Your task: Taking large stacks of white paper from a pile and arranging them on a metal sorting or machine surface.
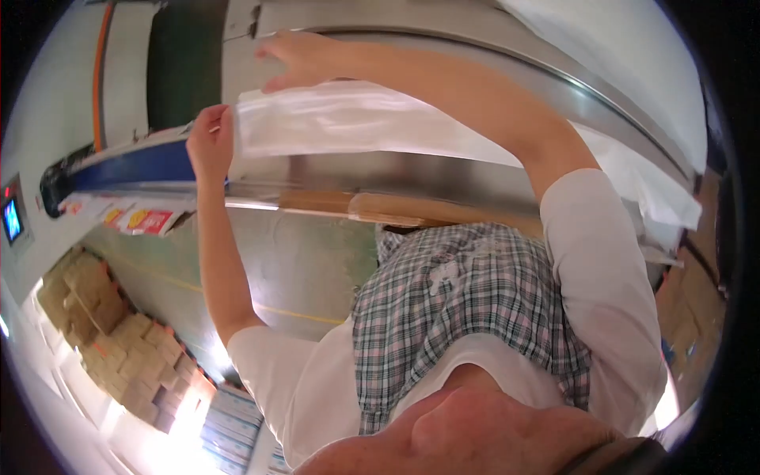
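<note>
A long stack or sheet of glossy, see-through white plastic film lies along a steel worktop in front of me. At its left end is my left hand, closed with fingers curled and thumb up. Whether the film's edge is between those fingers, I cannot make out. My right hand reaches across over the film's far side, fingers spread and nothing seen in them. Its forearm covers part of the film. Left of my left hand runs a blue conveyor belt.
A dark green belt lies beyond the worktop. Red and yellow printed packaging sits below the blue belt. Brown cardboard lines the near edge. Stacked cartons stand on the floor, and a lit screen is at far left.
</note>
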Available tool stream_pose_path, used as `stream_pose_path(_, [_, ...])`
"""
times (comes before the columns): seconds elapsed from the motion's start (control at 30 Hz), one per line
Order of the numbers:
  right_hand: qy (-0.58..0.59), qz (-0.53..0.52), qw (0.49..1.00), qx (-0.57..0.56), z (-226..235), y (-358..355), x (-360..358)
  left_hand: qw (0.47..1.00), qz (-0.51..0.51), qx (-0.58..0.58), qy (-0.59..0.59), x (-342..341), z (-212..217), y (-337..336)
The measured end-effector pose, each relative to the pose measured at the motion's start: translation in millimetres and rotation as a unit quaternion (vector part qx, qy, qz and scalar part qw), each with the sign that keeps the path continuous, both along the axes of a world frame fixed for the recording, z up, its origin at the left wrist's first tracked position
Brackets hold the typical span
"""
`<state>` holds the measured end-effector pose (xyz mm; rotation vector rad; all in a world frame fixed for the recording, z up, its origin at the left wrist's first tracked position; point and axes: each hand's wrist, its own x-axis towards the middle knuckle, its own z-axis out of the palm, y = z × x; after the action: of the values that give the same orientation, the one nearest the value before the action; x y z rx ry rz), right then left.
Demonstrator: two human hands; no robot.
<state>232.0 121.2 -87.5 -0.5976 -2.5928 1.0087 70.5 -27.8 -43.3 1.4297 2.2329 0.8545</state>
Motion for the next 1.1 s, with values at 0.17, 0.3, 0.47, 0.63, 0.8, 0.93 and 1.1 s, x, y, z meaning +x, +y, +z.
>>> stream_pose_path(0.17, [0.114,-0.089,0.980,-0.137,72.5,-5.3,149.6,0.936,-0.266,0.132,0.192,129.2,43.5,52.3])
stream_pose_path(0.3, [0.096,-0.183,0.958,-0.196,98.3,-62.0,263.9,0.959,-0.218,0.008,0.181,156.6,-7.9,63.0])
stream_pose_path(0.47, [0.237,-0.522,0.742,-0.348,65.5,-137.6,434.4,0.965,-0.190,-0.013,0.179,150.7,-38.1,39.0])
stream_pose_path(0.63, [0.445,-0.763,0.325,-0.337,28.0,-164.8,578.8,0.962,-0.153,-0.055,0.221,130.6,-30.6,16.1])
stream_pose_path(0.8, [0.658,-0.648,0.250,-0.292,-7.8,-120.5,667.1,0.933,-0.126,-0.036,0.334,160.7,-6.4,4.9])
stream_pose_path(0.93, [0.656,-0.689,0.215,-0.219,-47.1,-103.5,760.4,0.943,-0.123,-0.008,0.309,227.7,6.2,5.0])
stream_pose_path(1.1, [0.623,-0.729,0.164,-0.230,-16.9,-81.3,829.0,0.962,-0.126,-0.014,0.241,250.5,-20.1,9.8])
